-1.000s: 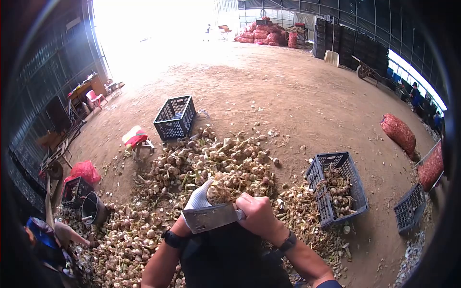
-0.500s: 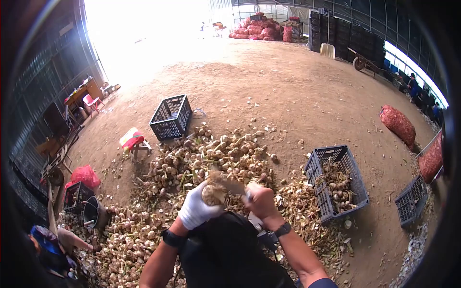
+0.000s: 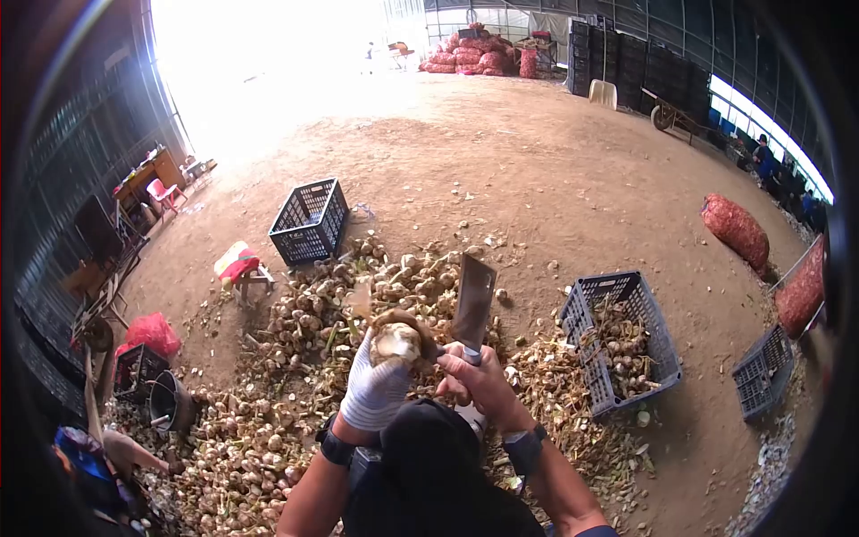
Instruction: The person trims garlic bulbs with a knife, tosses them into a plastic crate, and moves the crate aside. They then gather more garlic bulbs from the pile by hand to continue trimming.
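A garlic bulb (image 3: 398, 341) is clamped by the fingers of the gloved left hand (image 3: 376, 392), above the garlic pile (image 3: 304, 313). The cleaver (image 3: 472, 302) is gripped tight by the right hand (image 3: 479, 383), blade pointed up, just beside the bulb.

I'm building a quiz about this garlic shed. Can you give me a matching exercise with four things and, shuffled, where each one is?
1 cleaver
2 garlic bulb
3 grey crate
4 red sack

a in the gloved left hand
b far right on the dirt floor
c in the bare right hand, blade up
d part-filled, right of the garlic pile

Pairs: 1-c, 2-a, 3-d, 4-b
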